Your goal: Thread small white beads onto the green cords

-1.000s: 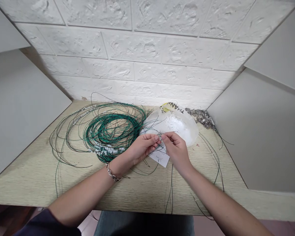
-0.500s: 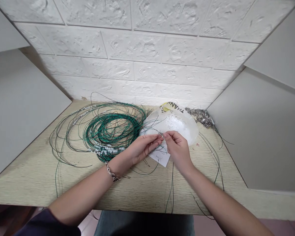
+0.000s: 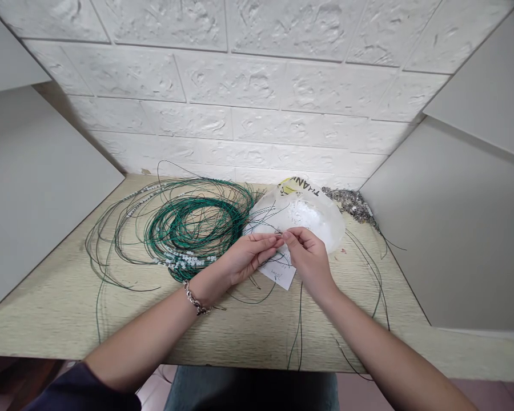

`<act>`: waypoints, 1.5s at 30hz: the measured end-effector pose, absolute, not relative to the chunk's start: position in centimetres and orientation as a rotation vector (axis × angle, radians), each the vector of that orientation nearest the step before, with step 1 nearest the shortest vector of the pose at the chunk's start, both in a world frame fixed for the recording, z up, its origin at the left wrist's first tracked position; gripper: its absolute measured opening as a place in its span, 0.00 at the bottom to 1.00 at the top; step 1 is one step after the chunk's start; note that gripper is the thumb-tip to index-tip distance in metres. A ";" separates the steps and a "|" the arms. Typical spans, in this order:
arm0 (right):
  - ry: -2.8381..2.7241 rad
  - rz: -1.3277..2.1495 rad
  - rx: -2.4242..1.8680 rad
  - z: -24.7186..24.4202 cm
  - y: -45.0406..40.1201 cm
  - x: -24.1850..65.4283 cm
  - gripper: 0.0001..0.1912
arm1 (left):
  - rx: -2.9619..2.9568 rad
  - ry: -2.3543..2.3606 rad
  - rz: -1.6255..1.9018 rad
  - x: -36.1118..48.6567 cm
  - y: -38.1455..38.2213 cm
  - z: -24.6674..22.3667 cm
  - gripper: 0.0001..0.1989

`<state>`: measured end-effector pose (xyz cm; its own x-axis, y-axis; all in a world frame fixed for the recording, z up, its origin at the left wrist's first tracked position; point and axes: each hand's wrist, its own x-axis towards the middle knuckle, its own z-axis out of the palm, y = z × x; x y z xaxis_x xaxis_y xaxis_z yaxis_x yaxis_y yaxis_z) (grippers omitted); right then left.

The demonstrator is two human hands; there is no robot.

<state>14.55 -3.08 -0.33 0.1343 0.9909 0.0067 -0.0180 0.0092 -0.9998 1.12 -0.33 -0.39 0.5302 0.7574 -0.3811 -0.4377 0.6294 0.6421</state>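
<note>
My left hand (image 3: 253, 257) is closed in a pinch on a thin dark wire, palm turned partly up. Its fingertips meet those of my right hand (image 3: 307, 256), which also pinches the wire. Green and dark wires (image 3: 300, 325) hang below my right hand toward the table edge. To the left lies a large loose coil of green and black wire (image 3: 197, 220), with small white beads (image 3: 184, 261) on its strands. Behind my hands is a clear plastic bag (image 3: 332, 214) holding small white pieces (image 3: 306, 214). Handwritten white paper (image 3: 282, 275) lies partly under my hands.
A heap of small grey and brown glittery bits (image 3: 355, 206) sits at the back right. The wooden table (image 3: 240, 337) meets a white brick-pattern wall (image 3: 257, 85). Pale panels (image 3: 38, 200) stand at both sides. Loose wires (image 3: 374, 279) trail over the right of the table.
My fingertips have drawn slightly closer together at the wire. Otherwise the scene is almost the same, with a tiny shift of the view.
</note>
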 end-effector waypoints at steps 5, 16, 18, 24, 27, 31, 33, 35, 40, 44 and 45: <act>-1.083 1.108 -1.286 -0.3 -3.0 14.5 0.14 | 0.526 0.806 0.697 1.1 -0.4 -0.1 0.04; -1.062 1.139 -1.263 -0.5 -2.9 14.5 0.13 | 0.635 0.864 0.686 1.3 -0.6 -0.2 0.04; -1.060 1.143 -1.262 -0.5 -2.9 14.5 0.13 | 0.654 0.850 0.695 1.4 -0.6 0.0 0.04; -1.061 1.141 -1.258 -0.5 -2.9 14.6 0.12 | 0.600 0.821 0.706 1.4 -0.7 0.3 0.08; -1.064 1.126 -1.274 -0.5 -3.0 14.5 0.12 | 0.617 0.768 0.693 1.2 -0.5 0.2 0.05; -1.084 1.094 -1.274 -0.6 -3.0 14.5 0.12 | 0.616 0.733 0.742 0.9 -0.3 -0.1 0.05; -1.104 1.076 -1.273 -0.6 -3.1 14.5 0.13 | 0.590 0.704 0.758 0.9 -0.2 -0.1 0.05; -1.122 1.058 -1.275 -0.6 -3.1 14.5 0.12 | 0.565 0.678 0.777 0.9 -0.2 -0.2 0.05; -1.152 1.023 -1.275 -0.4 -3.1 14.5 0.11 | 0.544 0.656 0.761 0.8 -0.1 -0.3 0.03; -1.164 1.004 -1.276 -0.3 -3.2 14.5 0.10 | 0.545 0.628 0.747 0.7 -0.1 -0.5 0.06; -1.165 0.996 -1.279 -0.2 -3.2 14.5 0.10 | 0.541 0.622 0.746 0.7 -0.2 -0.5 0.07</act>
